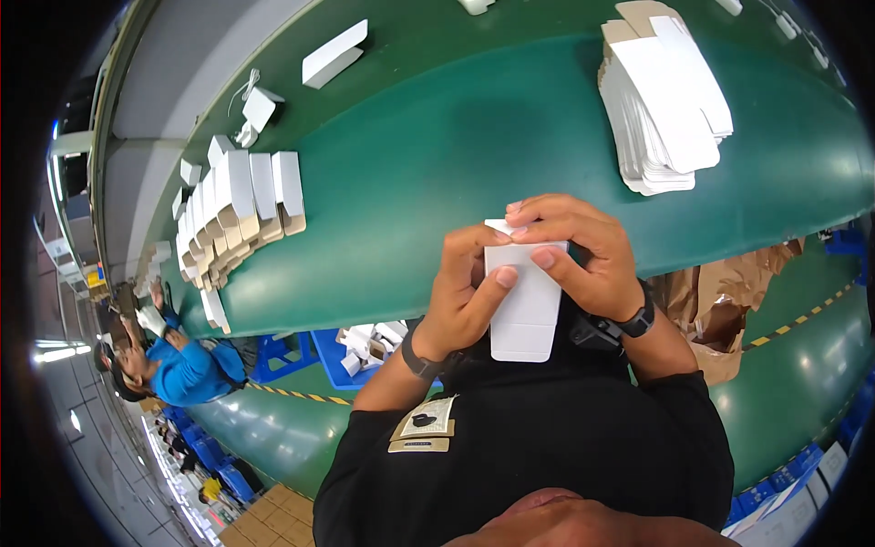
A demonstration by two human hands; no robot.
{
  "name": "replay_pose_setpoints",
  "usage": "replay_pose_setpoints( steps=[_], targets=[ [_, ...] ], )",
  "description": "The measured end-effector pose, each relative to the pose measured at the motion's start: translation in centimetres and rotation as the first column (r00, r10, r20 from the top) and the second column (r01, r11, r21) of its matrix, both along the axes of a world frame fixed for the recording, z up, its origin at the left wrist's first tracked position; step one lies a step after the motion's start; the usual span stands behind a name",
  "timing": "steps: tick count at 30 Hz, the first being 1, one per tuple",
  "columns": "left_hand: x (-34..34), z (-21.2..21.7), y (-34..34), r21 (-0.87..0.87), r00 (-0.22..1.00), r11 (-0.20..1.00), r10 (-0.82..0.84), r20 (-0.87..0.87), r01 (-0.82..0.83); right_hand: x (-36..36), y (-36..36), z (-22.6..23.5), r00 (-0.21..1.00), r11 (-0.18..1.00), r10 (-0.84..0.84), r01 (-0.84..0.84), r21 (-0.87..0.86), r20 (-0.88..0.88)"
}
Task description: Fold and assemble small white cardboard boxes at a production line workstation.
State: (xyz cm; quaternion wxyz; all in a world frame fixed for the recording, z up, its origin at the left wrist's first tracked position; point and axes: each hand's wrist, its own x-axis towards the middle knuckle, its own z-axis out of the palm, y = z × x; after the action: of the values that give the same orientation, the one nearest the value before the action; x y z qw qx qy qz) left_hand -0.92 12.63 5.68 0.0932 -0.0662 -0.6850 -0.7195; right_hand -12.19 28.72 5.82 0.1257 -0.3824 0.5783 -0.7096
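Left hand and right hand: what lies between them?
A white box, held by the left hand and right hand, its lower end sticking out below them; the head view shows this.

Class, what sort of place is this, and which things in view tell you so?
Probably a factory packing area: a long green worktable, a stack of flat white cartons and a row of formed white boxes.

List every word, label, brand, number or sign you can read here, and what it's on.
None is clear enough to quote.
Badge on the black shirt: print too small and blurred.
White box in the hands: no print visible.
Stacked flat white cartons: none readable.
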Motion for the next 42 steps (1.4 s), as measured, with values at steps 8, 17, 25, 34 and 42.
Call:
replay_pose_setpoints(
  steps=[8,17,25,34,42],
  targets=[
    [-3.9,1.9,-1.1,-0.222,0.993,0.974,-0.011,0.117,0.037,-1.7,1.1,0.5,0.963,0.977,-0.197,0.209,0.047,-0.184],
    [-17.4,-0.7,-16.4,-0.008,0.835,0.892,0.427,0.347,-0.453,-3.8,7.3,6.8,0.412,0.444,-0.312,0.86,0.252,-0.856],
    [-22.2,-1.8,-16.0,0.211,0.795,0.784,0.499,0.344,-0.584,-4.6,8.9,5.2,0.564,0.475,-0.335,0.793,0.382,-0.755],
    [-17.8,-1.3,-16.1,0.463,0.88,0.749,0.416,0.229,-0.475,-5.2,10.5,6.2,0.584,0.532,-0.218,0.743,0.407,-0.782],
    [-4.6,6.2,-2.4,0.449,0.965,0.894,-0.106,0.238,-0.012,-5.5,10.9,6.9,0.549,0.518,-0.155,0.753,0.406,-0.821]
  ],
)
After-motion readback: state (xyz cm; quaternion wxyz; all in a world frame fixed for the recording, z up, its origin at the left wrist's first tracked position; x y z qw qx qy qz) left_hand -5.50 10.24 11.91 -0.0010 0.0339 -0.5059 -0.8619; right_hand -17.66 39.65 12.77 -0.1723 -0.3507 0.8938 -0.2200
